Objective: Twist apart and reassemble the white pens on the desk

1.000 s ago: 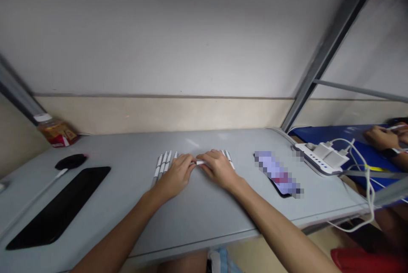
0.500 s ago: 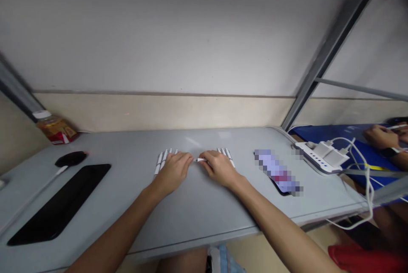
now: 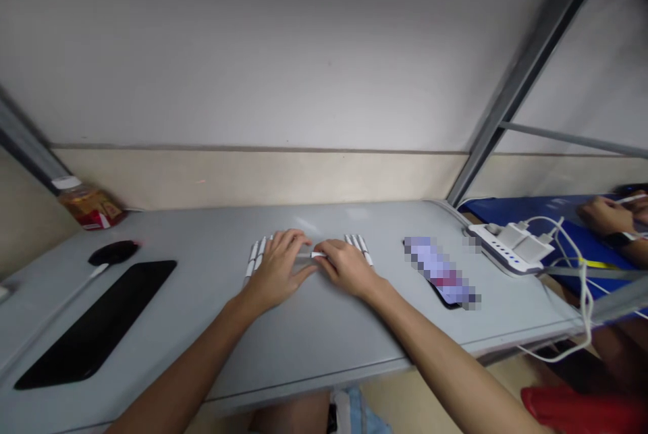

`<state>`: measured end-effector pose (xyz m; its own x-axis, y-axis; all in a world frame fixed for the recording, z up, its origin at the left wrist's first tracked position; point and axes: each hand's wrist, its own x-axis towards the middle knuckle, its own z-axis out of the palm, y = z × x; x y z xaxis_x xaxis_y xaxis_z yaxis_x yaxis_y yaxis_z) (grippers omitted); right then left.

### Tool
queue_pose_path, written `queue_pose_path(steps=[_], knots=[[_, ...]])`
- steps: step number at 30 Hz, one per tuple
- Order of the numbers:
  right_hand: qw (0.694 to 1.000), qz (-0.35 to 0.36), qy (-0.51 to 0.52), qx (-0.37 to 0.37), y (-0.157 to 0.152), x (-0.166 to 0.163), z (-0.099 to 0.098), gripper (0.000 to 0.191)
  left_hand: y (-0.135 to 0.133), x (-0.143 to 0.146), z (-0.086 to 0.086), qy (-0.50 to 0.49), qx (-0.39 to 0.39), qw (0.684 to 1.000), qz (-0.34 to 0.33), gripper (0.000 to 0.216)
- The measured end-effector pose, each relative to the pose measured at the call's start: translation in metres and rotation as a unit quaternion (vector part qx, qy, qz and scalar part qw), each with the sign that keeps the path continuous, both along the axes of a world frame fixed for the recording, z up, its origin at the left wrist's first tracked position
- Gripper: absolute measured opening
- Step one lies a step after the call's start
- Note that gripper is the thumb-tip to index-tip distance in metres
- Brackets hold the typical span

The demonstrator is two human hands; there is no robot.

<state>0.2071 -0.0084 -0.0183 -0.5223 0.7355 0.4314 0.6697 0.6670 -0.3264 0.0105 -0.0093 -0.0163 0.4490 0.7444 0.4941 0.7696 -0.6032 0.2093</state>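
My right hand (image 3: 347, 264) pinches a slim white pen (image 3: 318, 255), whose near end pokes out toward the left; the rest of it is hidden by the fingers. My left hand (image 3: 277, 264) is open, thumb and fingers spread apart just left of that end, with nothing visible between them. Partly behind my left hand lies a row of white pens (image 3: 252, 260) with dark bands. A second row of similar pens (image 3: 362, 249) lies beyond my right hand, partly covered by it.
A phone with a blurred screen (image 3: 440, 275) and a white power strip (image 3: 503, 252) lie to the right. Leftward are a black tablet-like slab (image 3: 96, 326), a black round device (image 3: 112, 253) with a cable and a drink bottle (image 3: 91, 204). Another person's hands (image 3: 607, 216) show far right.
My left hand has let go at the pen's end, its thumb and fingers spreading apart. My right hand stays in place with the pen.
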Motion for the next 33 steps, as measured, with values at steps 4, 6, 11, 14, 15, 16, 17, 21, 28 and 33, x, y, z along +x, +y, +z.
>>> queue_pose_path(steps=[4, 6, 11, 14, 15, 16, 17, 21, 28, 33], knots=[[1.000, -0.009, -0.016, 0.015, 0.000, -0.001, 0.000, 0.021, 0.003, -0.001, -0.005, 0.045, -0.005, 0.999, -0.013, 0.020], [1.000, -0.007, -0.022, 0.008, -0.001, -0.002, 0.001, 0.024, 0.003, -0.001, -0.003, 0.058, -0.004, 0.998, -0.013, 0.020], [0.999, -0.013, -0.041, -0.008, -0.005, -0.002, 0.005, 0.029, -0.001, 0.000, 0.000, 0.079, 0.008, 0.997, -0.022, 0.023], [0.999, -0.020, -0.049, -0.007, -0.007, -0.003, 0.006, 0.030, 0.000, -0.001, -0.003, 0.114, 0.012, 0.993, -0.033, 0.027], [0.998, -0.021, -0.052, -0.009, -0.007, -0.003, 0.007, 0.030, 0.000, -0.001, -0.004, 0.124, 0.016, 0.992, -0.033, 0.026], [0.998, -0.025, -0.055, -0.014, -0.008, -0.004, 0.007, 0.031, 0.001, -0.001, -0.004, 0.132, 0.022, 0.990, -0.033, 0.025], [0.998, -0.030, -0.060, -0.023, -0.009, -0.005, 0.008, 0.033, 0.001, -0.001, -0.005, 0.137, 0.031, 0.990, -0.033, 0.024], [0.995, -0.037, -0.056, -0.077, -0.010, -0.005, 0.009, 0.033, 0.000, 0.001, -0.002, 0.140, 0.063, 0.987, -0.047, 0.024], [0.927, 0.114, 0.145, -0.328, -0.005, 0.004, 0.012, 0.034, -0.008, 0.003, 0.002, 0.184, 0.100, 0.974, -0.082, 0.025], [0.877, 0.124, 0.189, -0.424, -0.002, 0.009, 0.014, 0.039, -0.004, 0.001, 0.002, 0.182, 0.090, 0.975, -0.088, 0.024]])
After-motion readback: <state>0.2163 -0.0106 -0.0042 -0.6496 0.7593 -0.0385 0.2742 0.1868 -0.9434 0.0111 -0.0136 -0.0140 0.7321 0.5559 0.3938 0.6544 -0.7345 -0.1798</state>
